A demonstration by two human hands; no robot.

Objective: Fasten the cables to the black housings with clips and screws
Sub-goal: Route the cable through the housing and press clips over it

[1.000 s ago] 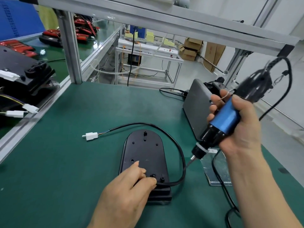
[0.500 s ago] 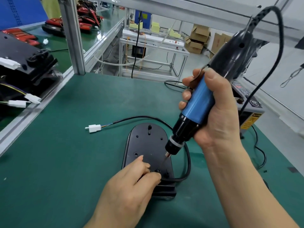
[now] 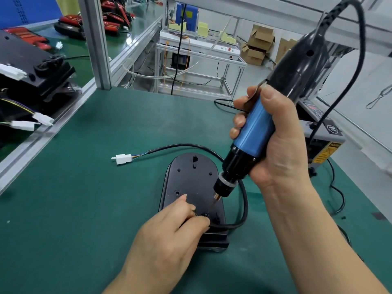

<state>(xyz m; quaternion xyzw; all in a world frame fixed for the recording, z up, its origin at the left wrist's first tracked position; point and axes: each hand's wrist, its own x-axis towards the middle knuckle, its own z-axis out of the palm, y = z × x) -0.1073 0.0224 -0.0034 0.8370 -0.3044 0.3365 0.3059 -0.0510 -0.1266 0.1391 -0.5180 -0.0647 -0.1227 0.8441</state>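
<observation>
Green surface [image 3: 84, 209] carries the black housing [image 3: 191, 179] at lower centre, where the left hand [image 3: 169, 236] pinches the clip [image 3: 205, 215] over the cable [image 3: 244, 200] while the right hand [image 3: 282, 149] grips an electric screwdriver [image 3: 254, 128] whose tilted bit could skid off and nick fingers.

Blue-and-black screwdriver [image 3: 257, 132], black housing [image 3: 192, 183], white connector [image 3: 123, 159], green mat [image 3: 84, 187].
</observation>
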